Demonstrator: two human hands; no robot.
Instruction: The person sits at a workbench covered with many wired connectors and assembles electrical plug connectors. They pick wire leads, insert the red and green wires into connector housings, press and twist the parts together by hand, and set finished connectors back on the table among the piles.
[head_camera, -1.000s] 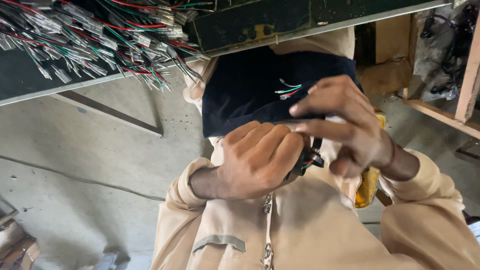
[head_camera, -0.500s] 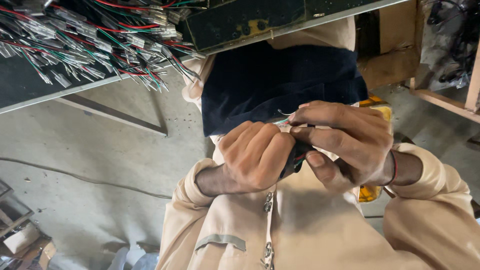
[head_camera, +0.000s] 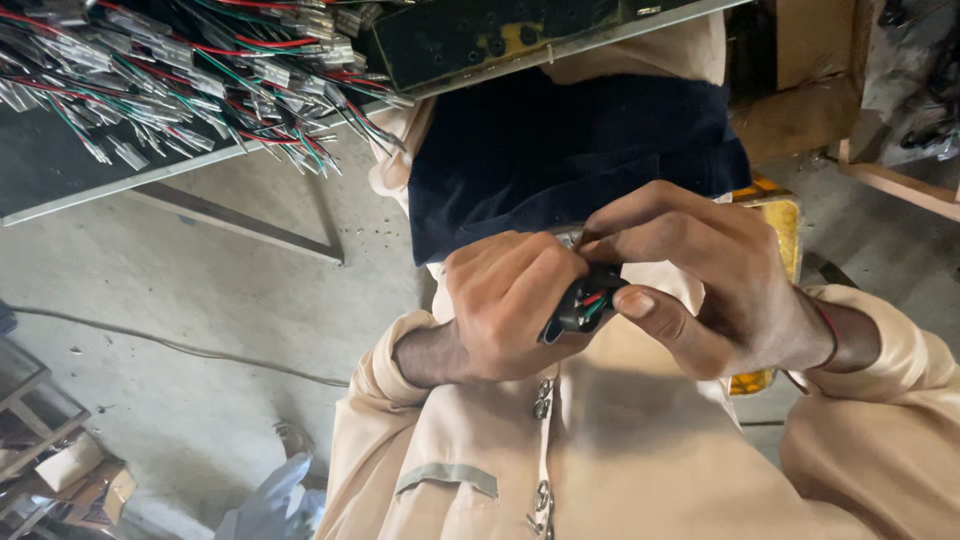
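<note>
Right below the dark navy cloth (head_camera: 570, 150), both hands meet around a small black plastic connector with red and green wires (head_camera: 585, 303). Clenched into a fist, the left hand (head_camera: 505, 305) grips its lower end, while the right hand (head_camera: 700, 275) pinches its top between thumb and fingers. Up left of the cloth, a heap of red, green and white terminal-tipped wires (head_camera: 170, 75) lies on a dark board (head_camera: 60, 170).

Black plastic connector (head_camera: 580, 300) glossy; dark cloth (head_camera: 560, 150) matt; concrete floor (head_camera: 180, 300) rough, wires (head_camera: 180, 70) plastic-coated
</note>
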